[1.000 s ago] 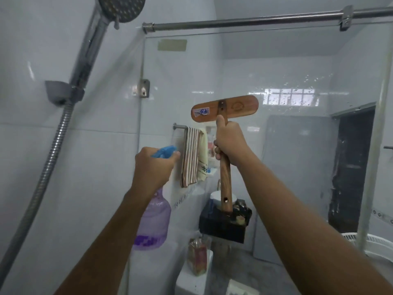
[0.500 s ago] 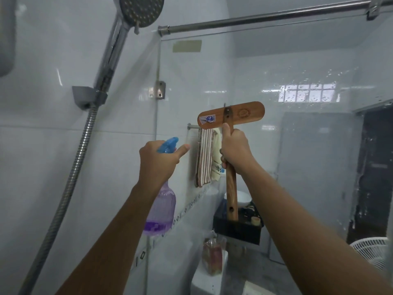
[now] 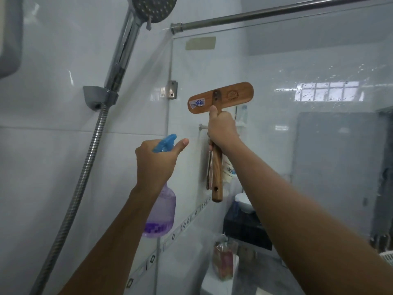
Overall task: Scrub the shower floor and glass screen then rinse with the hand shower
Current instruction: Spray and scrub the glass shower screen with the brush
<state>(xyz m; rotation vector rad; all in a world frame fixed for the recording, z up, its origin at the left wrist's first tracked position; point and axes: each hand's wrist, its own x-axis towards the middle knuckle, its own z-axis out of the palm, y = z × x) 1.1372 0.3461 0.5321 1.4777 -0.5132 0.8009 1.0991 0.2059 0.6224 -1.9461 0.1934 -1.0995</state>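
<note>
1. The glass screen [image 3: 308,167] stands straight ahead, spotted with droplets in its upper right part; its left edge meets the tiled wall [image 3: 53,167].
2. The right hand [image 3: 222,130] grips the one wooden brush [image 3: 221,98] in a closed fist round the upper handle, thumb laid straight up the stem to the crossbar head. The head is raised to the glass, its back toward the camera; whether the bristles touch the pane cannot be told.
3. The left hand [image 3: 156,161] wraps its fingers tightly round the neck of the one spray bottle [image 3: 160,211], a purple see-through body with a little liquid at the bottom. The thumb points forward beside the blue spray head [image 3: 165,142]; the trigger finger is hidden.
4. The two hands are near each other, apart, the left lower.
5. One hand shower [image 3: 153,7] sits in one grey wall bracket [image 3: 98,98] at upper left, and one ribbed metal hose [image 3: 85,162] hangs down from it.
6. One metal rail [image 3: 276,11] runs above the glass, and one metal clamp [image 3: 172,89] holds its left edge.
7. Behind the pane, a striped towel [image 3: 209,167] hangs behind the brush handle, above a dark box [image 3: 244,228].
</note>
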